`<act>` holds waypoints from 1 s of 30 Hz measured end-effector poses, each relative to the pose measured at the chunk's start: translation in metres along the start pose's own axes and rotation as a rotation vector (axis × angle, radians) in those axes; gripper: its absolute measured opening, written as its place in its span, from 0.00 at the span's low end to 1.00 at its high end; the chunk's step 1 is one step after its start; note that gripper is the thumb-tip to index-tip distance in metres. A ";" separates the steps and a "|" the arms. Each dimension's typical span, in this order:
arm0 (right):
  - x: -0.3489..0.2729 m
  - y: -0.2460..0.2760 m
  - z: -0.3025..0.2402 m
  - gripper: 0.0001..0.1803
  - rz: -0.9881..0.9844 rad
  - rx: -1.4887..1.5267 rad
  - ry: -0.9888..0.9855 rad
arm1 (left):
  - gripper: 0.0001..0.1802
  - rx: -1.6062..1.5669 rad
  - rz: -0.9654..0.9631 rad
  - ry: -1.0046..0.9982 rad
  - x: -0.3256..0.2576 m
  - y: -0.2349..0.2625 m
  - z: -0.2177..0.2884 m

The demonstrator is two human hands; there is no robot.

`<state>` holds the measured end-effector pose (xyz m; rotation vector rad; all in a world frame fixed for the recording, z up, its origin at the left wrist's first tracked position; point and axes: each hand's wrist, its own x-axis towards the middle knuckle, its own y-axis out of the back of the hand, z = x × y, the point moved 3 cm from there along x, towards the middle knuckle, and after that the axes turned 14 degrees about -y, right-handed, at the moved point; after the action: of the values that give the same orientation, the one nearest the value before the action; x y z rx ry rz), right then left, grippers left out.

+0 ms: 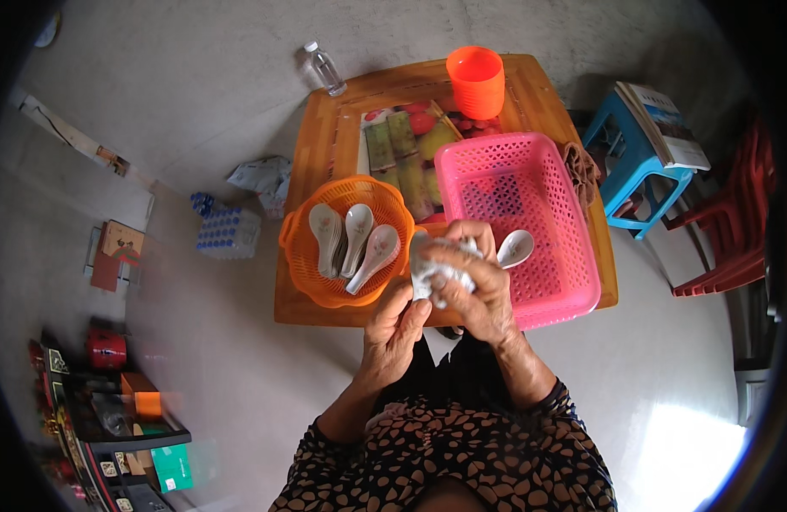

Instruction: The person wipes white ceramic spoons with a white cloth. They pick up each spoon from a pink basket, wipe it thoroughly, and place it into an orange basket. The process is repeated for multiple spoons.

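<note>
Seems midway through wiping a single piece: pinches the pale end of a spoon (pixel 419 288) narrowly between thumb and fingertips of the left hand (pixel 390 340), and holds a bunched white cloth (pixel 429 270) over the rest with the curled fingers of the right hand (pixel 485 294). Cannot tell the exact right-hand hold on the spoon beneath the cloth. Holds both just above the near edge of the wooden table (pixel 325 136), between an orange basket (pixel 304 277) on the left and a pink basket (pixel 568 243) on the right. Shows several patterned spoons (pixel 328 230) lying bowls-away in the orange basket, and one loose spoon (pixel 516 247) in the pink basket, just beside the right hand. Probably calls next for a firm pinch on the handle, a turn to expose any unwiped side, and light pressure, given a likely smooth, brittle surface
</note>
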<state>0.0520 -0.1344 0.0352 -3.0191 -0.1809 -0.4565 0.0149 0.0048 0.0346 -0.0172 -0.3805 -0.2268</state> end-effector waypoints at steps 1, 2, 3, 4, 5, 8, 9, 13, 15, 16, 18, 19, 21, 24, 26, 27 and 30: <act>-0.006 -0.003 -0.002 0.16 0.002 -0.050 0.039 | 0.14 -0.055 -0.008 0.023 0.001 0.001 -0.001; -0.010 -0.005 -0.008 0.16 -0.006 -0.181 0.133 | 0.15 -0.056 -0.001 -0.020 0.002 0.000 -0.001; -0.015 -0.008 -0.012 0.15 -0.007 -0.151 0.089 | 0.15 -0.058 0.006 -0.062 0.003 -0.001 -0.002; -0.014 -0.007 -0.010 0.15 -0.012 -0.139 0.094 | 0.15 -0.058 0.012 -0.104 0.003 -0.001 -0.002; -0.013 -0.006 -0.008 0.15 -0.017 -0.127 0.100 | 0.16 -0.066 -0.011 -0.095 0.005 -0.002 0.002; -0.004 0.002 -0.006 0.15 0.008 0.019 0.019 | 0.16 0.092 -0.087 -0.026 0.002 0.002 0.004; 0.000 0.004 -0.003 0.15 0.015 0.171 -0.083 | 0.16 0.062 -0.093 0.004 0.001 0.001 0.005; 0.009 0.001 0.014 0.16 0.098 0.327 -0.212 | 0.16 -0.190 -0.029 0.091 -0.003 -0.002 -0.004; 0.008 -0.004 0.014 0.16 0.142 0.260 -0.213 | 0.18 -0.382 0.022 0.118 -0.005 -0.002 -0.018; 0.006 -0.007 0.014 0.17 0.153 0.245 -0.230 | 0.18 -0.370 0.082 0.075 -0.005 -0.002 -0.021; 0.001 -0.014 0.014 0.17 0.182 0.213 -0.266 | 0.20 -0.346 0.199 -0.007 0.001 -0.006 -0.026; -0.002 -0.018 0.019 0.19 0.201 0.182 -0.258 | 0.22 -0.373 0.207 -0.036 0.004 -0.008 -0.026; -0.006 -0.023 0.018 0.19 0.230 0.239 -0.341 | 0.21 -0.467 0.274 -0.062 0.003 -0.012 -0.037; -0.007 -0.027 0.019 0.19 0.235 0.405 -0.438 | 0.23 -0.452 0.290 -0.044 0.002 -0.012 -0.041; -0.007 -0.029 0.016 0.19 0.197 0.587 -0.518 | 0.24 -0.429 0.312 -0.030 0.000 -0.013 -0.043; -0.009 -0.030 0.017 0.18 0.180 0.577 -0.537 | 0.24 -0.427 0.308 -0.031 0.000 -0.014 -0.043; -0.016 -0.032 0.017 0.16 0.132 0.566 -0.549 | 0.26 -0.416 0.273 -0.026 0.000 -0.015 -0.040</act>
<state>0.0381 -0.1025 0.0161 -2.4926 -0.1149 0.3849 0.0265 -0.0123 -0.0033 -0.4791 -0.3472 -0.0320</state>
